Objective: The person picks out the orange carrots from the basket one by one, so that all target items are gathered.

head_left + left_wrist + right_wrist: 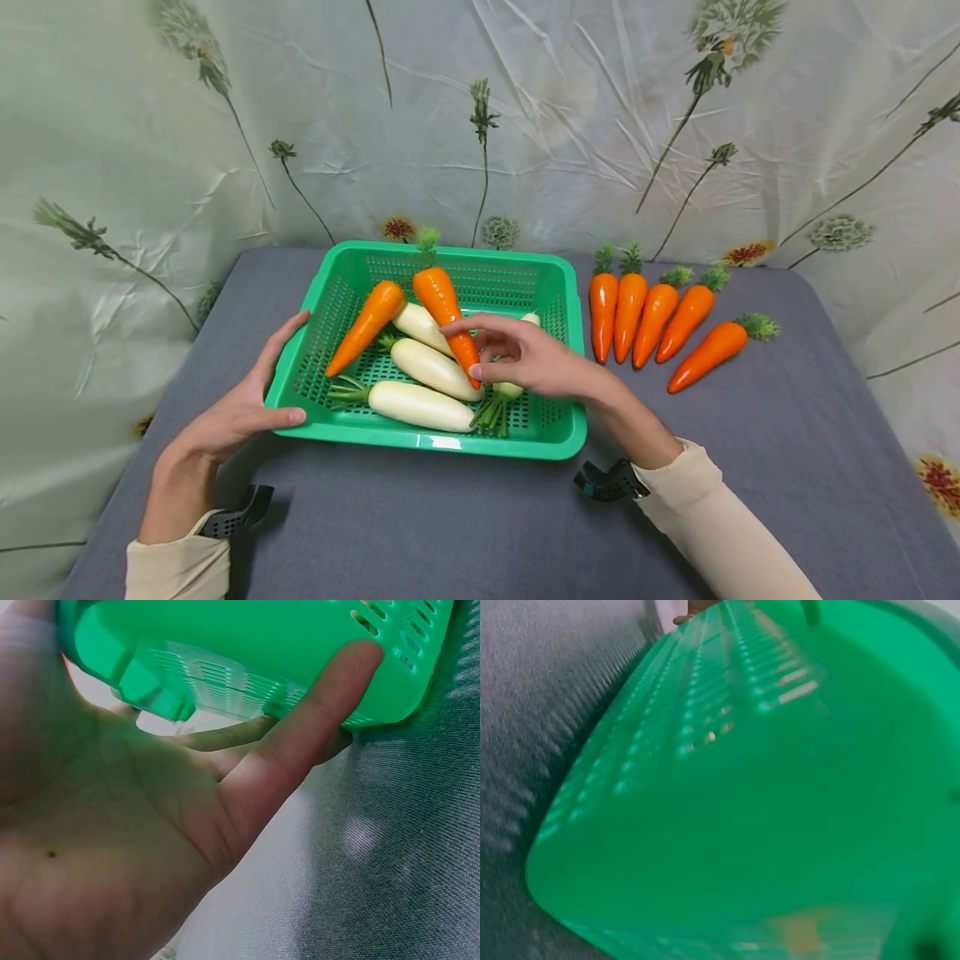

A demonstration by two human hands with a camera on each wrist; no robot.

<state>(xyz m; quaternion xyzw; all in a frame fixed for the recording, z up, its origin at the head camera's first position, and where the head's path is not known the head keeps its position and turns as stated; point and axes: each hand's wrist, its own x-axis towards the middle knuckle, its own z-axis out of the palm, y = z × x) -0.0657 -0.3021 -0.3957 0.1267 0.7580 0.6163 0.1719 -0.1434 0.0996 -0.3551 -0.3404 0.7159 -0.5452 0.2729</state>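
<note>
A green basket (450,446) with slotted walls holds several white radishes (433,368) and two carrots. My left hand (236,408) holds the basket's near left corner. Its thumb lies over the rim, and in the left wrist view straight fingers (300,735) rest against the outer wall. My right hand (528,358) reaches over the near right side and pinches a carrot (438,296) near its thin end. That carrot slants across the radishes, its leafy top at the far rim. Another carrot (367,327) lies at the left inside. One radish is partly hidden under my right hand.
Several carrots (652,321) lie on the grey cloth (420,533) right of the basket, leafy ends away from me. One carrot (708,357) lies apart from that row. Behind stands a flower-print curtain (420,142). The basket's outer wall (742,840) fills most of the right wrist view.
</note>
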